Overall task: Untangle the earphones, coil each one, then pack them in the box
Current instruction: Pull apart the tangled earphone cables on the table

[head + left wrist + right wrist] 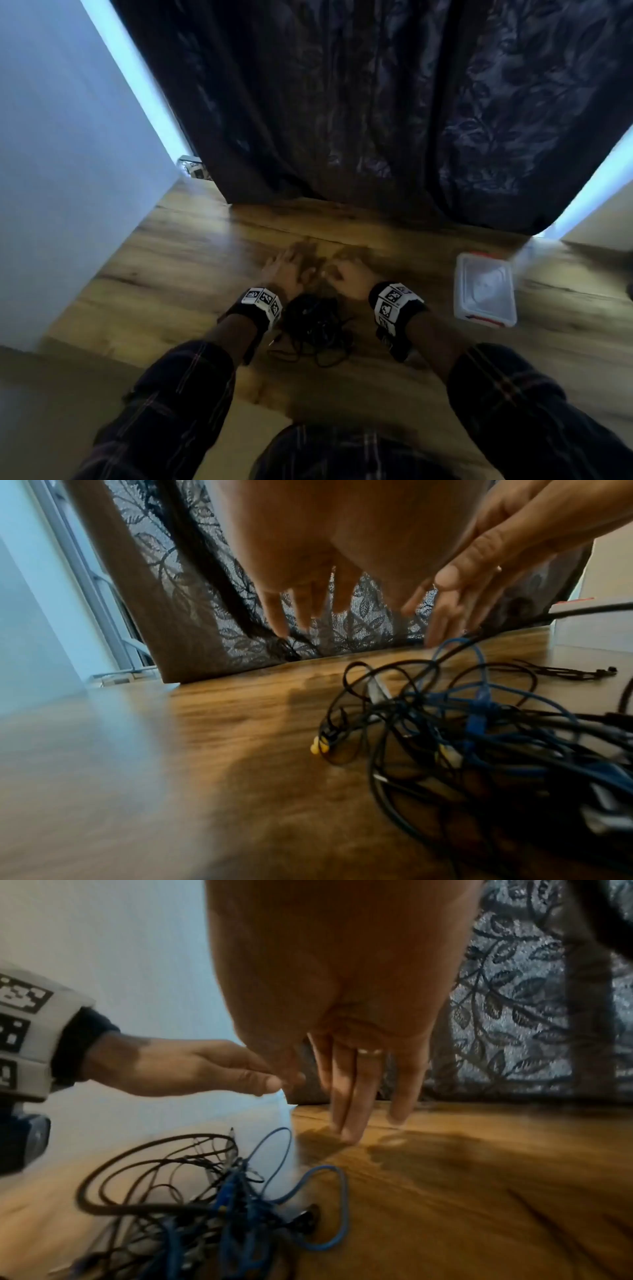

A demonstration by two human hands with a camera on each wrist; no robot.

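Item: tangled earphones (pixel 317 327) on a wooden table (pixel 191 260), both hands above, nothing held.

Earphones: one heap of black and blue cords with yellow earbud tips (pixel 319 745), lying on the table between the two wrists, near the person's edge. Box (pixel 484 291): clear plastic, red-trimmed, lid on, at 3 o'clock from the heap, well apart from it. Left hand (pixel 286 270): at 11 o'clock from the heap, fingers (pixel 279 615) straight and spread, pointing down at the table, empty. Right hand (pixel 349 275): at 1 o'clock from the heap, fingers (pixel 349 1096) straight, tips at or just above the wood, a ring (pixel 369 1051) on one finger, empty. Hands just beside each other. Background: dark leaf-patterned curtain (pixel 376 102) at 12 o'clock; pale wall (pixel 51 154) at 9 o'clock.
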